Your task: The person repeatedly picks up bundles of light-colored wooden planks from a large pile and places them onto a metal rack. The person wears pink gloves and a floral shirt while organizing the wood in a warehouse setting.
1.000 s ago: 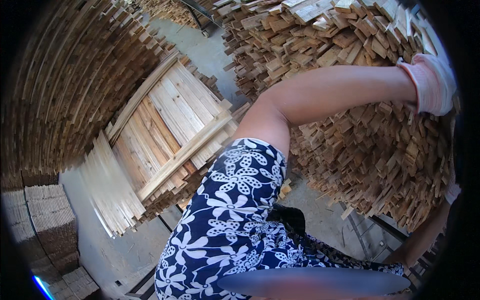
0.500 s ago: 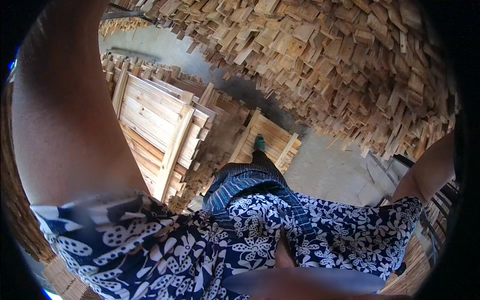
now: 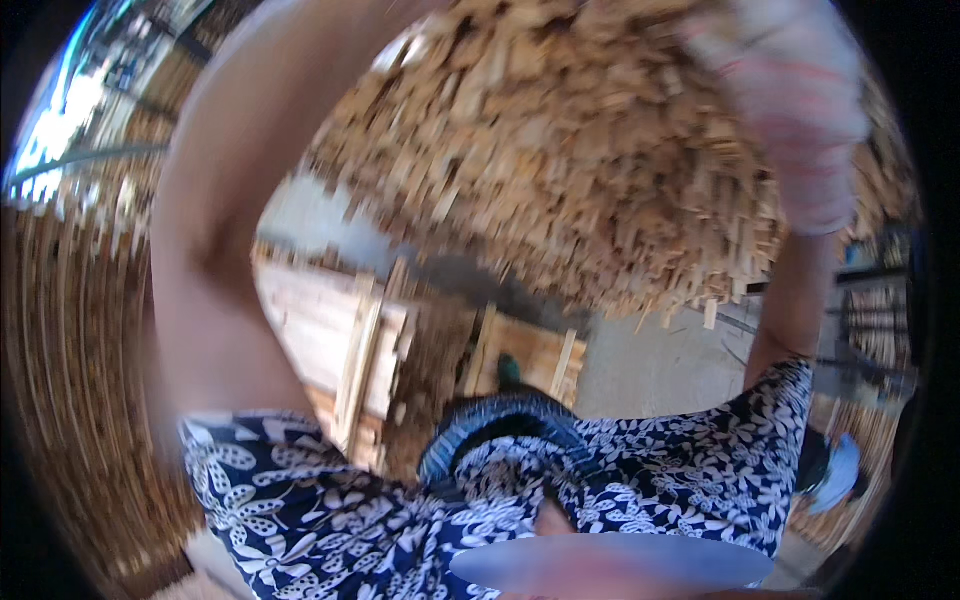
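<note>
My right hand, in a white glove with pinkish-red lines, is raised at the upper right in front of a big heap of short wooden slats. Motion smears its fingers, and the top of the picture cuts part of it off, so a grip cannot be made out. My left forearm reaches up past the upper edge; the left hand lies outside the picture. Below, a stack of wooden plank panels with cross battens stands left of centre. Another slatted panel lies lower, beside my green shoe.
Long upright slats line the left side. Grey concrete floor shows between the heap and my body. At the far right are dark racks with wood and a person in light blue.
My right arm has swung up, bringing the gloved hand into view. The left arm has shifted toward the middle. The view has turned, showing more slats at the left and a person at the right.
</note>
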`<state>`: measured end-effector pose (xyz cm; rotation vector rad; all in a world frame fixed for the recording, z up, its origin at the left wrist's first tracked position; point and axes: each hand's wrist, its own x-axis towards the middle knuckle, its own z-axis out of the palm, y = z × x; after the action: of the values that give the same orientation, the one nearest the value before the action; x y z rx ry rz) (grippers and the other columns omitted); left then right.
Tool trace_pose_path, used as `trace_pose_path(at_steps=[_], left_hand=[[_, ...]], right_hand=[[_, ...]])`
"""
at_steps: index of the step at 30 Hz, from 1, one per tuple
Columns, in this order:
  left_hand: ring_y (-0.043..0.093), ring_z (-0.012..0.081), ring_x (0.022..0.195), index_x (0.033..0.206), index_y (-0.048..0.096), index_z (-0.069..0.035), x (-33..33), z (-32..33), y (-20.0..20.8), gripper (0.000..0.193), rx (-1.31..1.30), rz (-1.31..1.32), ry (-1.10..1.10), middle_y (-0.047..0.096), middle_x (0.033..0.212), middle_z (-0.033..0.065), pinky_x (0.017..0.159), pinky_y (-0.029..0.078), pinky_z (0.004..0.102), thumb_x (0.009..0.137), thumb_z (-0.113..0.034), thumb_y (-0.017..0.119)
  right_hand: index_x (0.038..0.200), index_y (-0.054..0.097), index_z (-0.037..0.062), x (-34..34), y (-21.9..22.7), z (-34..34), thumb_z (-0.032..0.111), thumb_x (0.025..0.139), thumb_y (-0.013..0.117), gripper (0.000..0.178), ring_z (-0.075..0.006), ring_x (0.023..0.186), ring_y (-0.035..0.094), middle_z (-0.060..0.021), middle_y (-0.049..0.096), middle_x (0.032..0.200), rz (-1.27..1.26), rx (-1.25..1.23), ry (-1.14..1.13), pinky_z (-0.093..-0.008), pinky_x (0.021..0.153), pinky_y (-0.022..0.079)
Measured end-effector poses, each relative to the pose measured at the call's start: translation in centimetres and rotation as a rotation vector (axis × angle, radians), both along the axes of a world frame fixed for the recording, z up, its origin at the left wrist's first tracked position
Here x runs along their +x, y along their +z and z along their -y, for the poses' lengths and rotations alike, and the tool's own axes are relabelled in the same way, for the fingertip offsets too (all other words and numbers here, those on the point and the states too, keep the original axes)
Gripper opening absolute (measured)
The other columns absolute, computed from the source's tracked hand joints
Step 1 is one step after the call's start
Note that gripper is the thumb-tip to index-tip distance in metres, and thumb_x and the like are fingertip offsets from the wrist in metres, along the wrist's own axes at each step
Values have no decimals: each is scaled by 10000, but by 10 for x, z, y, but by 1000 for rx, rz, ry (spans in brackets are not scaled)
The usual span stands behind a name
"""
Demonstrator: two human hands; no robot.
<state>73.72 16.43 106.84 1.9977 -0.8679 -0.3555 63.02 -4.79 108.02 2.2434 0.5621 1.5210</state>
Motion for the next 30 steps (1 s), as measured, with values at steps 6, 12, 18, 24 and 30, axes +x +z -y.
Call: trace_pose_path(at_steps=[6, 12, 18, 24, 30], left_hand=[[636, 231, 1167, 1231, 649, -129, 8, 36, 1, 466, -630, -504, -56, 660, 1285, 135, 999, 530, 418, 953, -502, 659], [739, 244, 962, 1221, 578, -110, 54, 88, -23, 409, -891, -553, 60, 705, 1132, 123, 799, 657, 427, 948, -401, 669], [727, 284, 981, 1290, 541, -88, 7, 79, -39, 487, -879, -615, 155, 680, 1195, 149, 804, 664, 427, 940, -396, 680], [635, 289, 1170, 1454, 246, -23, -86, 42, -117, 831, -987, -342, 291, 574, 1308, 203, 920, 612, 427, 853, -183, 796], [559, 252, 1261, 1600, 26, 33, -152, 46, -199, 1211, -783, -475, 591, 561, 1375, 197, 1021, 519, 391, 815, -340, 868]], right_hand=[[1427, 549, 110, -48, 5, 14, 402, 833, 788, 703, -232, 1211, 597, -125, 576, 1406, -409, 140, 118, -371, 968, 545], [1491, 494, 149, 69, 15, 93, 598, 866, 702, 797, -325, 1437, 400, -145, 464, 1538, -772, 1124, 474, -534, 1178, 322], [1360, 509, 108, 42, -14, 49, 559, 829, 732, 732, -292, 1291, 535, -141, 599, 1258, -1164, 1418, 700, -542, 1109, 437], [1611, 161, 21, -15, -94, 34, 432, 916, 680, 959, -221, 1362, 479, -138, 462, 1528, -1344, 1526, 801, -438, 1176, 369], [1497, 393, 33, -35, -149, 0, 203, 932, 704, 667, -195, 1192, 606, -105, 605, 1325, -1312, 1638, 793, -325, 1040, 477]])
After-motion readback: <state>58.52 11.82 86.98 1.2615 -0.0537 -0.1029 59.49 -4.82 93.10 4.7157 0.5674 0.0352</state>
